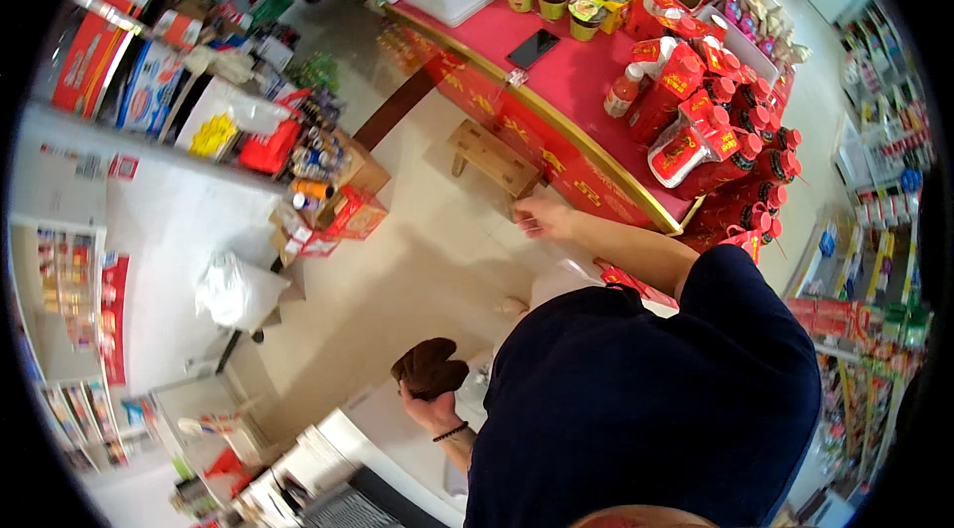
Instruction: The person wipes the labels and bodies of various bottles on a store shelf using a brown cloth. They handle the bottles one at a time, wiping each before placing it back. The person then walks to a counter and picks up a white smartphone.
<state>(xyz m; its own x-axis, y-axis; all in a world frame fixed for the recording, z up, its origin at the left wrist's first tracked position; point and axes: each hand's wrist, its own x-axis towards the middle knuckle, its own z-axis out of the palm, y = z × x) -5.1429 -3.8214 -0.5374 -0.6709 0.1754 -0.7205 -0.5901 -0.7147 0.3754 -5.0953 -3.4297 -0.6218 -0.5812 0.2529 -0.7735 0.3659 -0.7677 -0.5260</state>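
My left hand (430,413), with a dark beaded bracelet at its wrist, grips a folded brown cloth (427,367) low on my left side. The cloth bunches up above the fingers and partly hides them. On the other side my right arm reaches forward beside the red-topped counter. My right hand (542,218) hangs in the air near the counter's front, its fingers curled in; whether something small is in them does not show. Just beyond it a small wooden stool (494,156) stands on the floor.
Red-capped bottles (686,71), a black phone (533,49) and several green-and-yellow cups (586,17) stand or lie on the counter. Cartons (353,214) and a white plastic bag (238,292) sit on the left. Stocked shelves (884,240) line the right.
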